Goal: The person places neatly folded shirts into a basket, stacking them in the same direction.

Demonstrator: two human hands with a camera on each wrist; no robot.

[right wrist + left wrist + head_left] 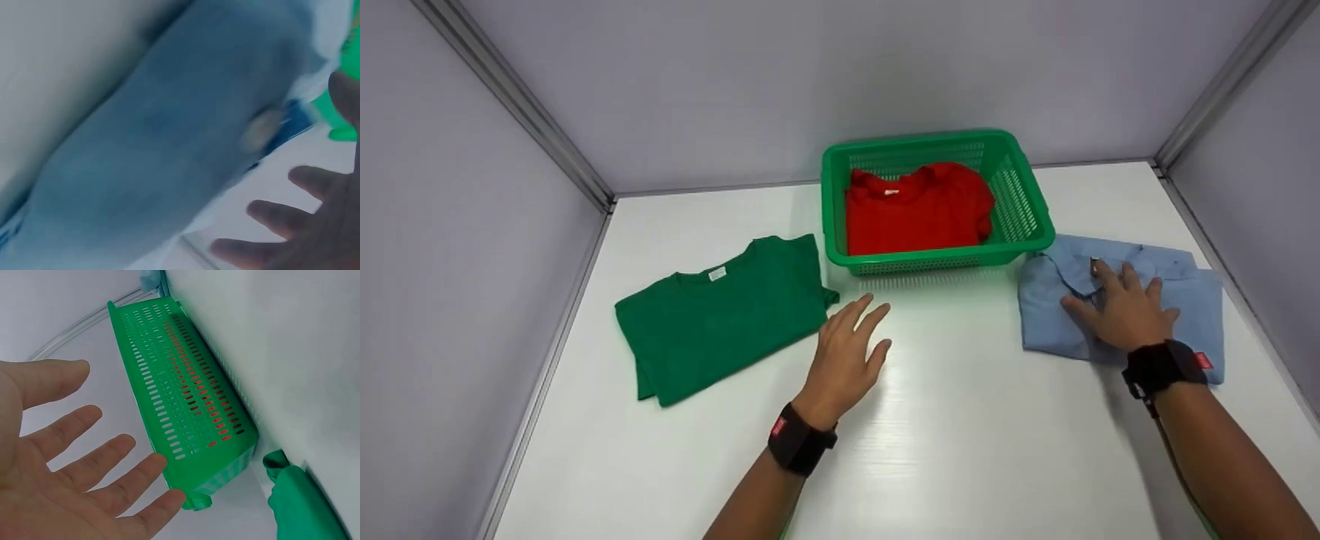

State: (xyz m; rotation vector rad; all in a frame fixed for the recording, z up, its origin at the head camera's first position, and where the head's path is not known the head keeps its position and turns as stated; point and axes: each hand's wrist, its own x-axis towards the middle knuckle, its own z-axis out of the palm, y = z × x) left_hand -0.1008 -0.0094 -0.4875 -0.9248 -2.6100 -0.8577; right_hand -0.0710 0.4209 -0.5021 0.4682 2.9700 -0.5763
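Note:
My right hand [1132, 315] is spread over a folded light blue collared shirt [1192, 319] on the right, overlapping it near the collar. In the right wrist view the fingers of that hand [320, 219] are straight and apart, with the blurred blue cloth [140, 135] beside them. Fingers extended, my left hand [844, 364] hovers over the table in the middle, holding nothing. Just to its left lies a folded green T-shirt [720, 319] with a white neck label. The left wrist view shows the left palm [84, 489] and spread fingers in front of the basket.
A green plastic basket [937, 260] with slotted sides stands against the back wall, and a folded red T-shirt [915, 221] lies inside. Its right front corner is close to the blue shirt. Pale panels [472, 262] enclose the white table [945, 435] left, right and behind.

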